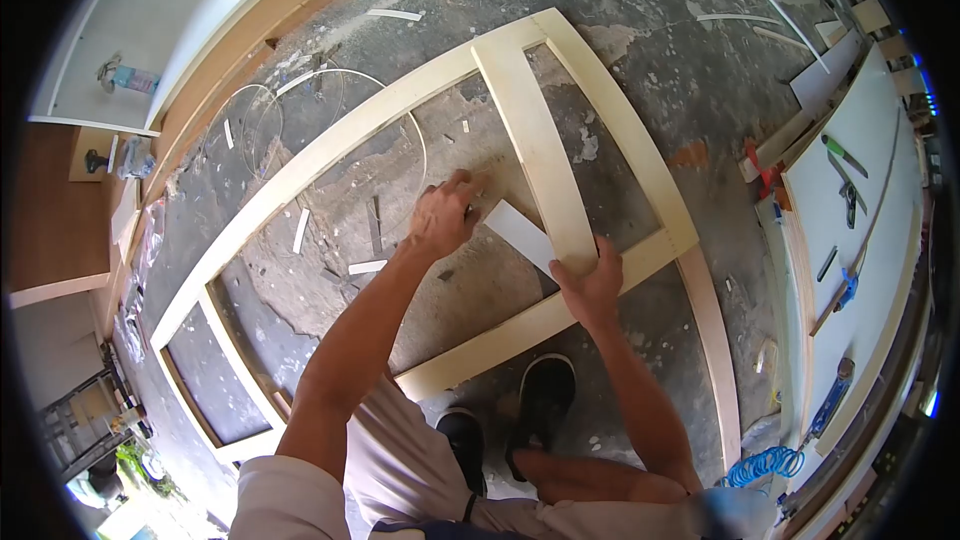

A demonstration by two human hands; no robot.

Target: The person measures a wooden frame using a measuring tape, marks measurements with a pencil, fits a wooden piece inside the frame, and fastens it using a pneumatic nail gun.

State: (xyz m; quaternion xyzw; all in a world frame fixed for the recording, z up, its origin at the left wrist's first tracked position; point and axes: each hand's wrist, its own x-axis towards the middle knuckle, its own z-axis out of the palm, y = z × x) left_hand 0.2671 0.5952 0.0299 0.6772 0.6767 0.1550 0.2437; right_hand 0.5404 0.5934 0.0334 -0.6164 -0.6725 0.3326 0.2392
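Note:
My right hand (592, 285) is wrapped round the near end of a pale wooden crosspiece (540, 155), thumb on one side and fingers on the other. The crosspiece belongs to a large wooden frame (330, 140) lying on the floor. A short white strip (520, 238) slants from beside the crosspiece toward my left hand; its lower end lies close to my right thumb. Over the frame's opening, my left hand (445, 215) has curled fingers, slightly blurred at the tips. A small dark spot shows at those fingers, too little to name.
Offcuts (301, 230) and a thin looped strip (420, 140) lie on the stained concrete floor. At right, a white panel (860, 210) bears a green-handled tool (845, 156) and a blue coiled hose (765, 465). A cabinet with a spray bottle (135, 78) stands at left. My shoes (545, 395) are beside the near rail.

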